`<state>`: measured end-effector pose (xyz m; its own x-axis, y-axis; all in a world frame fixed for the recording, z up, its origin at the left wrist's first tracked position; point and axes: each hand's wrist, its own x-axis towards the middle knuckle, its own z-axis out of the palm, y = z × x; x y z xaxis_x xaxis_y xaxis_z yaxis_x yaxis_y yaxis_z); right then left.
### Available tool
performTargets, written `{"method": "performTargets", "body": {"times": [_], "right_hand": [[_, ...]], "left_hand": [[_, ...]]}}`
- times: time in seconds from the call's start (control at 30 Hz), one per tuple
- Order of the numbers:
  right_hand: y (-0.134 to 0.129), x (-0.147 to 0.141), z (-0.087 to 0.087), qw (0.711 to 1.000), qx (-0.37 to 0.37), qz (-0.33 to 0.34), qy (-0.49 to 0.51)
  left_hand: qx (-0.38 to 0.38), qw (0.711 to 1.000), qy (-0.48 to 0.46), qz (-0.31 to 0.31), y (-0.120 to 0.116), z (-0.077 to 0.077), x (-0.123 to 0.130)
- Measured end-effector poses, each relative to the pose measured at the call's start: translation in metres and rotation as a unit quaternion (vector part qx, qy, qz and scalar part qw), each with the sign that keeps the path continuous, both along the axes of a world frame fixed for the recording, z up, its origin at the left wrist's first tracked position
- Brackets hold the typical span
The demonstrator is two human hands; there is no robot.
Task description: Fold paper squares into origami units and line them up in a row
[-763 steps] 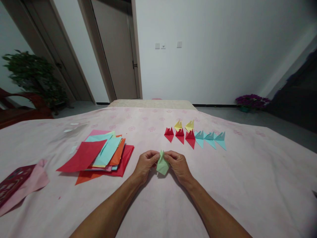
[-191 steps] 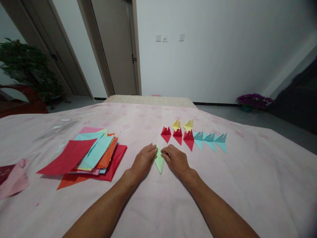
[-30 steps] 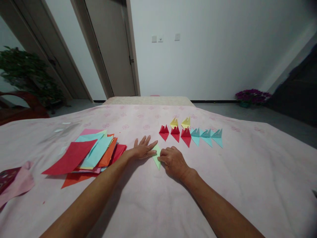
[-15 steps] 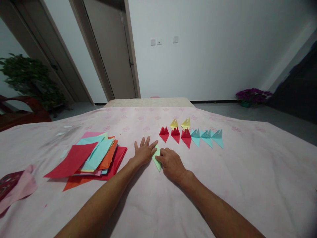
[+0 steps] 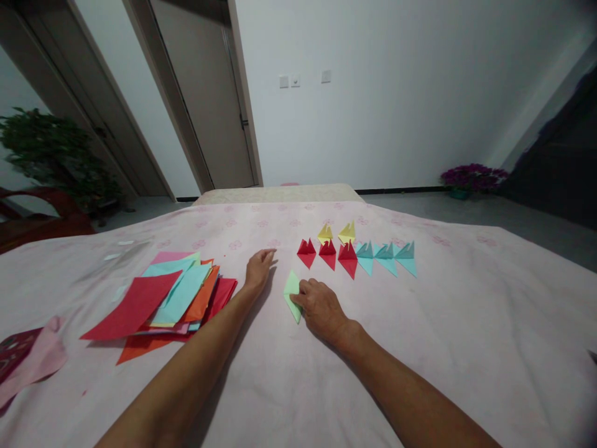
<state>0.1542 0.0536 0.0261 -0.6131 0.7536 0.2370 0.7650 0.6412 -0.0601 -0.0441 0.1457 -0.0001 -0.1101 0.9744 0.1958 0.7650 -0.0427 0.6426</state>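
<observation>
A folded light green paper [image 5: 291,288], narrow and diamond-shaped, lies on the cloth in front of me. My right hand [image 5: 323,306] is at its right edge, with the fingers curled and the thumb side on the paper. To the paper's upper left, my left hand [image 5: 260,267] hovers apart from it. Its fingers stretch toward the right with nothing in them. Beyond my hands stand folded paper pieces: red ones [image 5: 347,260], light blue ones [image 5: 385,256] and two yellow ones [image 5: 347,233].
On the left lies a pile of loose coloured paper sheets [image 5: 135,306]. A pink cloth with a dark red item [image 5: 35,367] sits at the far left edge. A pale patterned tablecloth [image 5: 280,386] covers the table. Behind it are a door [image 5: 196,87] and a wall.
My left hand has come off the green paper and drawn back to the left, its spread fingers now closer together. My right hand has stayed at the paper.
</observation>
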Motion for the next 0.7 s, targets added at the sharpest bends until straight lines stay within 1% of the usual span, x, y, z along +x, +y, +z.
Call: {"method": "performTargets", "body": {"times": [0.1,0.23,0.43,0.53,0.7], "right_hand": [[0.002,0.000,-0.003,1.000,0.001,-0.001,0.010],[0.005,0.001,-0.007,1.000,-0.002,0.003,0.022],[0.008,0.002,-0.011,0.999,-0.002,0.003,0.042],[0.008,0.001,-0.012,0.999,-0.001,0.004,0.049],[0.009,0.002,-0.011,0.999,-0.003,0.004,0.054]], "left_hand": [[-0.014,1.000,0.012,0.003,-0.014,0.003,-0.010],[-0.046,0.998,0.039,-0.002,-0.024,0.008,-0.003],[-0.120,0.992,0.029,-0.022,-0.014,0.019,0.010],[-0.149,0.988,0.005,-0.030,-0.008,0.021,0.011],[-0.171,0.984,-0.029,-0.032,-0.005,0.022,0.014]]}}
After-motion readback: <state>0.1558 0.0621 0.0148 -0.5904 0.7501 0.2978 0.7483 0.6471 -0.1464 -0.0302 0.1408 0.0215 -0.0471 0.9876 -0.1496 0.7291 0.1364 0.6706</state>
